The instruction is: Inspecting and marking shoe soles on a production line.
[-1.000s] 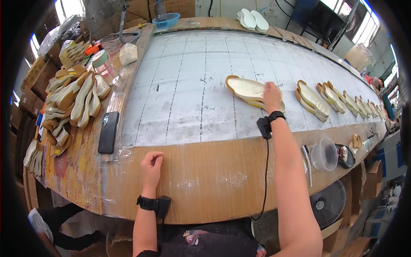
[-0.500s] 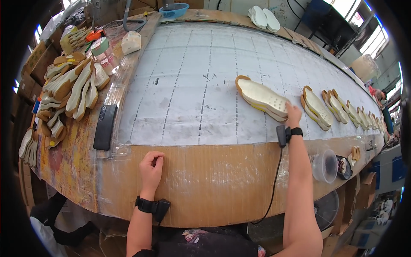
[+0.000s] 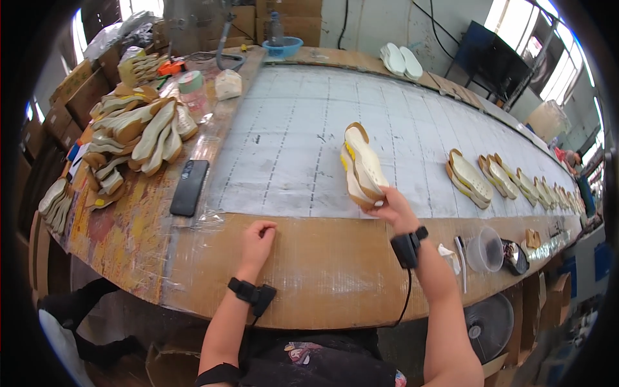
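My right hand (image 3: 396, 210) grips the near end of a pair of cream shoe soles (image 3: 366, 164) with tan edges and a yellow patch on the side. The soles are tilted over the white lined sheet (image 3: 277, 161), their other end pointing away from me. Whether they still touch the sheet I cannot tell. My left hand (image 3: 258, 245) is loosely curled with nothing visible in it, over the brown cardboard (image 3: 309, 277) along the near edge. Farther right, a row of similar soles (image 3: 470, 179) stretches along the sheet.
At left lie a heap of soles (image 3: 155, 138), a black phone (image 3: 190, 188) and a jar (image 3: 193, 93). A clear plastic tub (image 3: 485, 250) and a white stick (image 3: 461, 261) are by my right forearm. White soles (image 3: 401, 60) and a blue basin (image 3: 284, 47) stand along the far edge.
My right hand has drawn the pair of soles left and toward me, turning them more upright in the view. The head view has shifted too. My left hand stays curled near the cardboard.
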Motion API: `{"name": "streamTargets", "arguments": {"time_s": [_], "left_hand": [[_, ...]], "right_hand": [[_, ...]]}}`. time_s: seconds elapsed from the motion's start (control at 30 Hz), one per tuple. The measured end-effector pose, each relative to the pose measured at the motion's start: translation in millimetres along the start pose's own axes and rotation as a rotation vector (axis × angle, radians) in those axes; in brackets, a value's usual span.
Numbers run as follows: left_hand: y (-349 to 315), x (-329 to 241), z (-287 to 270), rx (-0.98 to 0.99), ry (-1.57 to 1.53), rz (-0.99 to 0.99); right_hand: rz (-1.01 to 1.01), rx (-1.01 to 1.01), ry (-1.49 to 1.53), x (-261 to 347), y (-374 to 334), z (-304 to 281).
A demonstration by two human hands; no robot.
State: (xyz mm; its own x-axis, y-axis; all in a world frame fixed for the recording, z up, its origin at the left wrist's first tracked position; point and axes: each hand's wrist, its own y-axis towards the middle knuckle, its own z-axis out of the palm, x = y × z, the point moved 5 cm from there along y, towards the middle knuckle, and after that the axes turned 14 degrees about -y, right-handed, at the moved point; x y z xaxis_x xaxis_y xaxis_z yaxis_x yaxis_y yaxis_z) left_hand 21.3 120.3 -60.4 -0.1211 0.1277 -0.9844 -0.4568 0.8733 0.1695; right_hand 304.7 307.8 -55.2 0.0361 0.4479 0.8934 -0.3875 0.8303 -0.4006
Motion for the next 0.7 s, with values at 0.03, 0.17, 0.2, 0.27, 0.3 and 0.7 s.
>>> {"name": "streamTargets", "arguments": {"time_s": [0.03,0.17,0.2,0.27,0.3,0.7], "left_hand": [[-3,2,3,0.054,-0.175,-0.14],[-36,-49,37,0.233,-0.708,-0.487],[-45,-64,42,0.286,-0.844,-0.518],[-55,-82,55,0.343,-0.951,-0.376],[-60,-95,59,0.407,-1.034,-0.244],[-115,-125,44,0.272,-0.76,0.141]], "right_hand": [[0.012,0.133,0.178,-6,-11,21],[-0.062,0.376,0.293,-16,-107,103],[-0.111,0.355,0.28,-14,-132,118],[-0.14,0.371,0.274,-19,-167,129],[-0.169,0.38,0.291,-25,-176,132],[-0.061,0.324,0.3,-61,-221,139]]}}
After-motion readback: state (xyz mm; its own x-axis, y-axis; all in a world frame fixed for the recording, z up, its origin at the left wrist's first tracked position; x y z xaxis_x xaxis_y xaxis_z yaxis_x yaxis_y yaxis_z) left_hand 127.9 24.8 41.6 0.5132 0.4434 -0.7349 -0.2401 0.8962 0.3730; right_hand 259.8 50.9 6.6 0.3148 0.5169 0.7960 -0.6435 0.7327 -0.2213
